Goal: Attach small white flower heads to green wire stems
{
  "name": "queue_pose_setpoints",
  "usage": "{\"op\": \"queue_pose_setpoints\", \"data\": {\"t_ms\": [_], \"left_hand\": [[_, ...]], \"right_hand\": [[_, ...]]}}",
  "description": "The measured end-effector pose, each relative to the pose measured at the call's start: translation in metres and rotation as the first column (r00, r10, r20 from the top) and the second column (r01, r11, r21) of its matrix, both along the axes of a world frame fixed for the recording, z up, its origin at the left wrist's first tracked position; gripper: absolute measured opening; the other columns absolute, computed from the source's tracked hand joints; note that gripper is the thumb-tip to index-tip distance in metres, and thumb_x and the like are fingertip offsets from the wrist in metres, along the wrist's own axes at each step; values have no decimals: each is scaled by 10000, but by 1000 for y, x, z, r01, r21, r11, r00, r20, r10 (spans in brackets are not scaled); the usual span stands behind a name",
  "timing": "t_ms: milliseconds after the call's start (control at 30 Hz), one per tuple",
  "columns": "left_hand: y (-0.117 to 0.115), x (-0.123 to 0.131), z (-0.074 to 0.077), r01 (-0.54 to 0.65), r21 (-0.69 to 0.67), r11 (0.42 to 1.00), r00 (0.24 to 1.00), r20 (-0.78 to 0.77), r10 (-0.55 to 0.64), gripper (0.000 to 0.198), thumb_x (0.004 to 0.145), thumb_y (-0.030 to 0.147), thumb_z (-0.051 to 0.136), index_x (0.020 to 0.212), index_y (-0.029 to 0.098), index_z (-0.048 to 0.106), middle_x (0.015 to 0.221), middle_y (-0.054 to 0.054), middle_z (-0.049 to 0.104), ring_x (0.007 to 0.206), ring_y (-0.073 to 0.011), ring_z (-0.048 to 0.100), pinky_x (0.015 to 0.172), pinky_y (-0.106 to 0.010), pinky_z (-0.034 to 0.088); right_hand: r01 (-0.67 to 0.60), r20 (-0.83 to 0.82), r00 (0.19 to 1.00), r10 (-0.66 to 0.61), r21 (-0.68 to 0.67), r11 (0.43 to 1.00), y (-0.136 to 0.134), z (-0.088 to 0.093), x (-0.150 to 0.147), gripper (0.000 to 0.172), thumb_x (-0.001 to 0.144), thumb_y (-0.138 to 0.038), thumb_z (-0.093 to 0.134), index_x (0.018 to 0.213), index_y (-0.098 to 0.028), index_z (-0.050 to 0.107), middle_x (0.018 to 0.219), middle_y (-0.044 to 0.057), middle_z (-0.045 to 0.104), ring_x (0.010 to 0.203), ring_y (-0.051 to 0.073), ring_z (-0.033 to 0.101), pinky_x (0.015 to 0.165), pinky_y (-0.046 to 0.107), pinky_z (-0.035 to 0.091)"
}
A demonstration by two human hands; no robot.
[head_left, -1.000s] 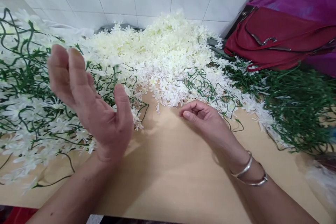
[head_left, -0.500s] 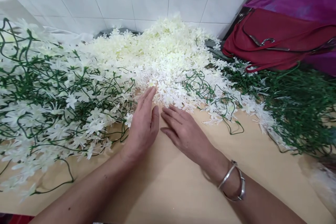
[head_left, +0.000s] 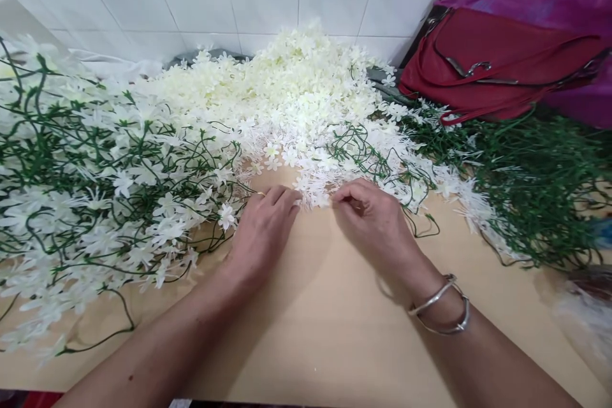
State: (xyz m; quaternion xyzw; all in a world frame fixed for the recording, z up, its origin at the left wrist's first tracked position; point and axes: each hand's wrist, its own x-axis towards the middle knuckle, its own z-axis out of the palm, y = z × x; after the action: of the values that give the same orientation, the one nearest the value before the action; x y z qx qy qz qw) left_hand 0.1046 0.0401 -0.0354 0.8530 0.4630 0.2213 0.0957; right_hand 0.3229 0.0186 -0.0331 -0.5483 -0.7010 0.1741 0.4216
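Observation:
My left hand (head_left: 266, 222) rests near the middle of the table with its fingers curled together, their tips at the edge of some thin white stamen pieces (head_left: 313, 194). Whatever it may pinch is too small to make out. To its right, my right hand (head_left: 375, 220) has thumb and forefinger pressed together beside the same pieces; anything between them is hidden. Behind both hands rises a heap of loose white artificial flower petals (head_left: 291, 83). Green stems with white artificial flowers (head_left: 119, 185) are piled against my left hand's side.
A tangle of bare green stems (head_left: 356, 143) lies in front of the heap, and a larger bundle of green stems (head_left: 540, 185) is on the right. A red handbag (head_left: 507, 64) stands behind that bundle. Clear plastic (head_left: 586, 312) is at the right edge of the table (head_left: 306, 338).
My flat, outstretched hands have curled their fingers. My right hand has moved right, away from the left one, and closed into a pinch. The view has shifted slightly.

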Motion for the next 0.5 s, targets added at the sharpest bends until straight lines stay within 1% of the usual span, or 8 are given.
{"op": "queue_pose_setpoints", "data": {"t_ms": [67, 133, 200, 233, 300, 367, 433, 500], "left_hand": [[-3, 2, 1, 35, -14, 999, 999, 6, -35, 179, 1039, 164, 554, 1154, 187, 690, 1119, -100, 768, 1038, -271, 697, 916, -389, 493], [-6, 3, 2, 43, -22, 999, 996, 74, -42, 173, 1034, 166, 576, 1146, 192, 705, 1087, -86, 776, 980, -247, 709, 882, -365, 498], [-7, 3, 3, 29, -25, 999, 971, 238, -22, 159, 1029, 177, 594, 1124, 193, 721, 1063, -69, 773, 944, -212, 713, 856, -329, 508], [-8, 3, 4, 13, -31, 999, 938, 346, -1, 143, 1022, 183, 610, 1100, 192, 729, 1045, -60, 770, 935, -194, 712, 850, -309, 512], [-9, 4, 7, -13, -100, 995, 824, 562, 67, 93, 996, 212, 666, 1044, 192, 743, 997, -40, 764, 917, -165, 708, 846, -273, 523], [-10, 5, 10, 47, -269, 962, 655, 735, 174, 95, 962, 265, 735, 1027, 198, 748, 962, -24, 767, 889, -149, 718, 839, -254, 540], [-12, 7, 12, 220, -440, 871, 462, 833, 304, 173, 921, 322, 797, 1042, 206, 755, 950, -9, 777, 867, -139, 747, 839, -242, 563], [-13, 9, 12, 386, -530, 755, 301, 846, 439, 235, 854, 347, 867, 1017, 209, 768, 933, 5, 787, 857, -138, 775, 856, -238, 583]], "right_hand": [[6, -47, 999, -5, 20, 1000, 0, -1, -2, 213, 898, -54, 596, 899, -231, 716, 924, 48, 711, 849, 213, 661, 772, 354, 517], [38, -69, 997, -35, 43, 998, 1, 0, -1, 209, 904, -62, 593, 917, -224, 724, 960, 56, 717, 881, 214, 669, 809, 360, 528], [78, -80, 994, -73, 70, 994, 2, 1, 1, 207, 903, -66, 595, 910, -224, 729, 957, 52, 719, 882, 211, 670, 819, 363, 532], [98, -93, 992, -90, 84, 992, 2, 2, 1, 204, 901, -69, 600, 902, -225, 733, 946, 47, 718, 874, 208, 668, 813, 361, 533], [124, -152, 982, -108, 97, 988, 2, 4, 2, 180, 901, -87, 625, 904, -224, 742, 943, 38, 715, 866, 200, 660, 795, 350, 528], [104, -271, 959, -85, 59, 993, 1, 5, 1, 131, 907, -128, 663, 931, -223, 750, 942, 29, 709, 850, 185, 651, 768, 330, 518], [38, -417, 908, -37, -6, 999, 0, 6, -1, 86, 902, -171, 713, 953, -227, 752, 929, 18, 706, 821, 170, 638, 738, 309, 508], [-31, -532, 847, 3, -43, 999, -1, 7, -3, 86, 883, -189, 759, 953, -239, 753, 918, 5, 706, 791, 155, 619, 721, 292, 499]]}}
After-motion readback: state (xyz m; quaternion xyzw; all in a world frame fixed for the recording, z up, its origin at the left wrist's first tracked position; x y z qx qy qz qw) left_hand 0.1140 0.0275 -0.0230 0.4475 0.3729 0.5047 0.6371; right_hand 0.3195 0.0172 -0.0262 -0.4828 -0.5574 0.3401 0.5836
